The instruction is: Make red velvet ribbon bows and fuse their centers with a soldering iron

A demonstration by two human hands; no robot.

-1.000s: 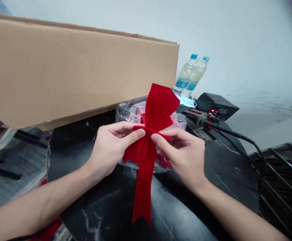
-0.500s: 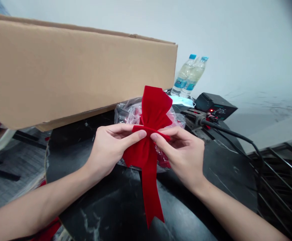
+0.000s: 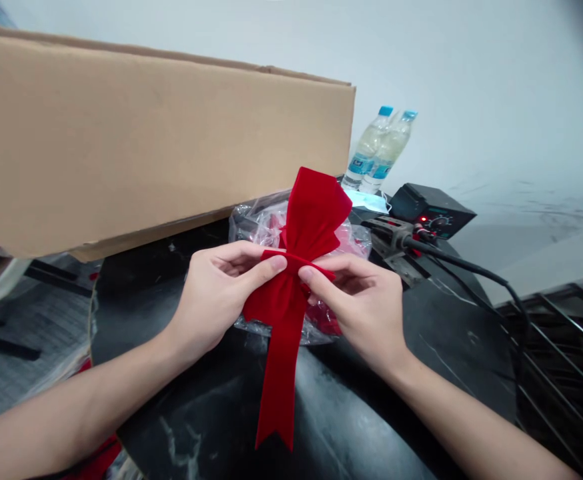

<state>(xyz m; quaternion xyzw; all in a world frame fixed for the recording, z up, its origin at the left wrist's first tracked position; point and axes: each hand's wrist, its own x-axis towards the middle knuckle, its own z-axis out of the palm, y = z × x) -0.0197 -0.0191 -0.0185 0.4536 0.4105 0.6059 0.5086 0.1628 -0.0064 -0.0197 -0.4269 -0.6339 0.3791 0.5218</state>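
A red velvet ribbon bow (image 3: 291,293) is held up over the black marble table (image 3: 351,427). My left hand (image 3: 221,293) pinches its gathered middle from the left. My right hand (image 3: 361,307) pinches the same middle from the right, where a narrow red band wraps the centre. One fanned loop stands above my fingers and a long tail with a notched end hangs down below them. Behind the bow lies a clear plastic bag (image 3: 256,223) with more red pieces inside.
A large cardboard box (image 3: 146,133) stands at the back left. Two water bottles (image 3: 379,150) stand at the back. A black heating station (image 3: 431,210) with a red light and a cabled tool (image 3: 396,237) sits at the right. A metal rack (image 3: 561,347) lies far right.
The hanging tail has swung from right back to the left and the top loop has shifted slightly. Both hands stay pinched on the bow's middle.
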